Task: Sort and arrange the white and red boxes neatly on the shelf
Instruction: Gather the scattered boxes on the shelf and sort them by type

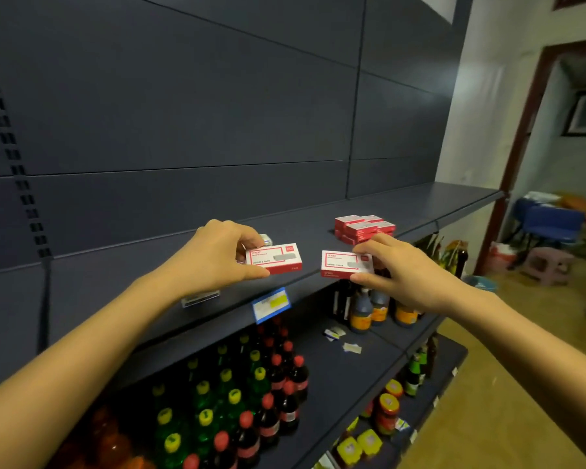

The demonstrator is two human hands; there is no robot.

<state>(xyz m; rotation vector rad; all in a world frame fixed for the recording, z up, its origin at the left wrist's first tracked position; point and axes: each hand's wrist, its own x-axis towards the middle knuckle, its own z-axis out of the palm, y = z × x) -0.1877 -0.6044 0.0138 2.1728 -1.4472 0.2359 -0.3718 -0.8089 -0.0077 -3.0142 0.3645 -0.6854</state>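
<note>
My left hand [217, 253] pinches a small white and red box [275, 258] between thumb and fingers, just above the front of the dark blue shelf [305, 231]. My right hand [400, 269] pinches a second white and red box [344, 264] the same way, a little to the right, at the shelf's front edge. Behind the right hand, a stack of several red and white boxes [364, 228] stands on the shelf. A small pale box [267, 237] peeks out behind my left fingers.
Price tags [271, 304] hang on the shelf's front lip. Lower shelves hold green and dark bottles [251, 401] and sauce bottles [369, 309]. To the right are an open doorway, a blue chair [548, 221] and a pink stool [545, 265].
</note>
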